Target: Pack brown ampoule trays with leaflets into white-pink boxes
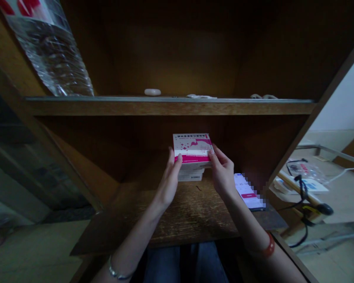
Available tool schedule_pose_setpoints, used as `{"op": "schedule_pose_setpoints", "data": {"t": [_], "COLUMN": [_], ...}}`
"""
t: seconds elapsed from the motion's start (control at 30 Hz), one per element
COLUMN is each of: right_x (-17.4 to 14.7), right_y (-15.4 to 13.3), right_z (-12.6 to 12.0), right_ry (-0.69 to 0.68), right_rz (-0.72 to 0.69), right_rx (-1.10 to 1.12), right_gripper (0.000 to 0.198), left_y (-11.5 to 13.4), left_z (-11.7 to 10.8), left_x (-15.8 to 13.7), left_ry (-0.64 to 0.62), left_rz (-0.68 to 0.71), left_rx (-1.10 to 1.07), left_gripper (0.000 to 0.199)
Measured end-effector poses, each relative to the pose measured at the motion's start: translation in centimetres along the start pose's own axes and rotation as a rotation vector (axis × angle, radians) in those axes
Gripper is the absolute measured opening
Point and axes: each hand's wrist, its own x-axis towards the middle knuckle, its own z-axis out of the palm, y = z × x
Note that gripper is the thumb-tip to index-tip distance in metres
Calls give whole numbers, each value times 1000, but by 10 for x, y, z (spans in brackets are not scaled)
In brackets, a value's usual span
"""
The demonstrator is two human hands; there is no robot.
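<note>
A white and pink medicine box [192,146] is gripped between my two hands, over the lower compartment. My left hand [171,179] holds its left side, thumb on the printed top face. On the right side my right hand [222,169] grips it, thumb pressed on the front corner. Just beneath and behind it, a white box [191,175] with a barcode shows partly; whether the two touch I cannot tell. The worn wooden board [179,216] lies under my hands. To the right of my right hand rests a phone [247,192] with its screen lit.
A large clear plastic bottle [53,55] stands at the upper left on the upper shelf [171,108]. A small white oval object [152,92] lies there too. Beyond the cabinet at right are a pole with a black tip [324,208], cables and a plastic bag [308,171].
</note>
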Motion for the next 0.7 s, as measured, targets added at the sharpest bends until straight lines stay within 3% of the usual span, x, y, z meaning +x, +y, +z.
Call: {"op": "schedule_pose_setpoints", "data": {"t": [0.1, 0.2, 0.47, 0.6, 0.7], "right_x": [24, 40, 45, 36, 11], "right_y": [12, 28, 52, 44, 26], "right_z": [6, 6, 0, -2, 0], "right_ry": [-112, -144, -127, -88, 13], "right_rz": [39, 58, 45, 8, -79], "right_rx": [-62, -111, -251, -343, -431], "right_gripper": [49, 44, 48, 49, 44], "left_y": [0, -10, -53, -51, -43], "left_z": [1, -2, -1, -4, -11], "left_x": [29, 50, 59, 53, 37], "left_ry": [-79, -101, -61, 18, 164], "left_rz": [-126, -204, -219, -186, -161], "left_rx": [-380, -494, -390, -254, -132], "left_gripper": [56, 52, 49, 37, 34]}}
